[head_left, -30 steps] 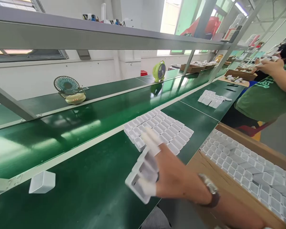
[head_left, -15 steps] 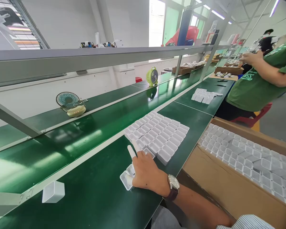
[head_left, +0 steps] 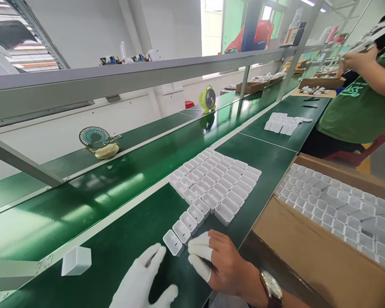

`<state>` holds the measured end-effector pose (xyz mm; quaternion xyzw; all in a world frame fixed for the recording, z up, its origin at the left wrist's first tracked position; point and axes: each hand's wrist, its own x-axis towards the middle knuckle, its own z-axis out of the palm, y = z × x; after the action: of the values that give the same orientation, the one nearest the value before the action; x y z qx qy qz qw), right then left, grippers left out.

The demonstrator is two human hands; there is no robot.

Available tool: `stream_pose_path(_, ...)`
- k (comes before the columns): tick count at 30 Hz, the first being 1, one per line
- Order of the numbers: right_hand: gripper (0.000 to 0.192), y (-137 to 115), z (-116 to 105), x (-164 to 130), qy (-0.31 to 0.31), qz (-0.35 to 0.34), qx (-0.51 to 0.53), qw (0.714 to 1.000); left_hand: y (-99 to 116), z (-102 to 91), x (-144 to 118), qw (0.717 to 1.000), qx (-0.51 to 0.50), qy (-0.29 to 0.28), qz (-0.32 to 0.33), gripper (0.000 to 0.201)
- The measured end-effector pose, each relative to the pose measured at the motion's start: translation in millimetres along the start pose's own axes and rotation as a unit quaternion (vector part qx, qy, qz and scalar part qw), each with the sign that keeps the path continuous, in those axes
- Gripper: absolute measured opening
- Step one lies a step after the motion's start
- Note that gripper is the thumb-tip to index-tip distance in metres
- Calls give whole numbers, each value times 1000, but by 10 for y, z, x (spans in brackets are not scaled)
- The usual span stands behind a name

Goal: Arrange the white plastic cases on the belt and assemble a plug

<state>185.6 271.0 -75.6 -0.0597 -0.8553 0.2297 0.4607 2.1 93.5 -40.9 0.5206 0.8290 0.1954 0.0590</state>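
Left hand (head_left: 141,282): white glove, flat on the green table (head_left: 122,252), fingers spread, holding nothing; absent half a second ago, now at 7 o'clock of the row of white trays (head_left: 188,224).

Right hand (head_left: 220,263): white finger covers, loosely curled, empty, fingertips just beside the nearest tray (head_left: 173,242) at its 4 o'clock. Earlier it rested on the trays; now it has drawn back clear of them.

Row of white trays: four set in a line, joining the tray block (head_left: 216,182) at 1 o'clock.

Single white box (head_left: 76,260): 9 o'clock, apart.

Cardboard box (head_left: 308,252): 3 o'clock, holds more trays.
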Motion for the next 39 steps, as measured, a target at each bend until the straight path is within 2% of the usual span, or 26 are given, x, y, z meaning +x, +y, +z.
stream_pose_path(5, 21, 188, 1, -338, 24, 4, 34, 999, 374, 110, 482, 998, 50, -13, 30, 64)
stream_pose_path(9, 18, 262, 66, -411, 14, -13, 22, 1000, 670, 166, 743, 999, 39, -21, 27, 44)
stream_pose_path(12, 13, 254, 70, -413, -3, -20, -6, 1000, 786, 252, 844, 999, 27, -40, 10, 26)
stream_pose_path(14, 12, 253, 63, -428, -9, -16, -14, 1000, 822, 302, 878, 999, 25, -47, -2, 22)
stream_pose_path(17, 13, 265, 54, -466, -18, -8, -17, 1000, 834, 346, 907, 998, 46, -50, -1, 24)
stream_pose_path(23, 11, 280, 43, -497, -39, 0, -20, 999, 780, 424, 929, 986, 136, -85, 49, 35)
stream_pose_path(29, 10, 299, 55, -544, -33, -2, -15, 999, 801, 459, 967, 975, 181, -116, 55, 27)
stream_pose_path(34, 3, 283, 61, -574, -19, 13, -19, 1000, 803, 349, 1006, 971, 193, -123, 68, 20)
stream_pose_path(39, 5, 257, 81, -577, 4, 24, -21, 999, 492, 94, 1230, 980, 177, -81, 34, 20)
